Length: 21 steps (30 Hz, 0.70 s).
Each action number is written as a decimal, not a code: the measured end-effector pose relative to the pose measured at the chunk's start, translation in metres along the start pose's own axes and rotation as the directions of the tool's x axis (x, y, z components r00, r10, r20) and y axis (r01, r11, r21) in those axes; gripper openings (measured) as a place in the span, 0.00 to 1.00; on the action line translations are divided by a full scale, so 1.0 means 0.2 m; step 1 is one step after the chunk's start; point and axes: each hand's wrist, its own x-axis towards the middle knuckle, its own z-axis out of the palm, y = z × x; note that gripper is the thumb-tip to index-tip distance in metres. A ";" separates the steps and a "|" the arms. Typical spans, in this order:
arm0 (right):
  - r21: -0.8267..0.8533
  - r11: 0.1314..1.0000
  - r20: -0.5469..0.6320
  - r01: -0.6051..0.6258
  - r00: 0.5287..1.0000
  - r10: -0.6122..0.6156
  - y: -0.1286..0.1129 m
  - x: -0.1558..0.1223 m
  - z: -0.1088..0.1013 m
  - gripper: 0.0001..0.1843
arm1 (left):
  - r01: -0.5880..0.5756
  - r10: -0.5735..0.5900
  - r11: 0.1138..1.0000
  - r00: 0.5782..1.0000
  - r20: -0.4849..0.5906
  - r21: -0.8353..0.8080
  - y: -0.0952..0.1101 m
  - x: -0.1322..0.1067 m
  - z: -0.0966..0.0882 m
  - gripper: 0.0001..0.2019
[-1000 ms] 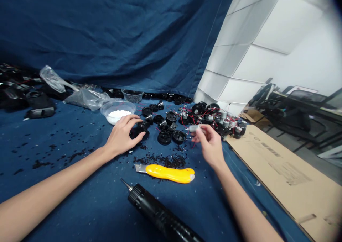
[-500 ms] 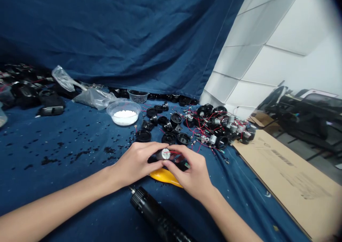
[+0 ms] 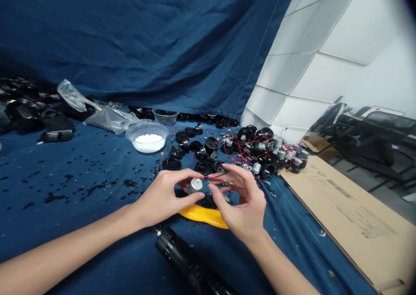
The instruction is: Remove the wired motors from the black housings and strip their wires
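My left hand (image 3: 162,197) pinches a small silver-grey motor (image 3: 196,185) between thumb and fingers, its pale round end facing me. Thin red and black wires run from that end towards my right hand (image 3: 242,201). The right hand's thumb and fingers are spread apart around the wires; whether a fingertip touches them I cannot tell. Beneath both hands lies a glossy yellow curved piece (image 3: 203,215), partly covered by the right hand. Nearer to me rests a black electric screwdriver (image 3: 188,258), its tip pointing up and left.
Behind the hands sit several round black housings (image 3: 171,164). A tangled heap of motors and red wires (image 3: 256,149) lies to the right, beside a flat cardboard box (image 3: 344,217). Further left are a clear bowl with white pellets (image 3: 147,142), a plastic bag (image 3: 110,119) and scattered black bits (image 3: 55,197).
My right hand has let go of the motor and moved slightly right, its fingers opening. The left hand keeps the motor, now tilted with its end turned more upward.
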 end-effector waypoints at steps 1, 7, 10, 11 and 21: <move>0.020 1.000 -0.017 -0.018 1.000 0.018 0.00 0.00 0.00 0.26 | 0.017 -0.017 1.000 1.000 0.001 -0.025 0.00 0.00 0.00 0.12; 0.088 0.981 -0.098 -0.172 0.979 0.181 0.02 0.02 -0.02 0.26 | 0.124 -0.123 0.977 0.992 0.018 -0.174 0.04 0.01 -0.03 0.14; 0.122 0.953 -0.147 -0.278 0.944 0.294 0.08 0.05 -0.05 0.22 | 0.165 -0.165 0.954 0.986 0.021 -0.252 0.07 0.02 -0.05 0.14; 0.145 0.936 -0.128 -0.321 0.932 0.339 0.10 0.06 -0.05 0.21 | 0.177 -0.176 0.944 0.984 0.029 -0.280 0.08 0.03 -0.05 0.15; 0.266 0.602 0.577 -0.752 0.625 0.525 0.19 0.05 -0.05 0.16 | 0.207 -0.219 0.884 0.976 0.020 -0.419 0.05 0.06 -0.09 0.16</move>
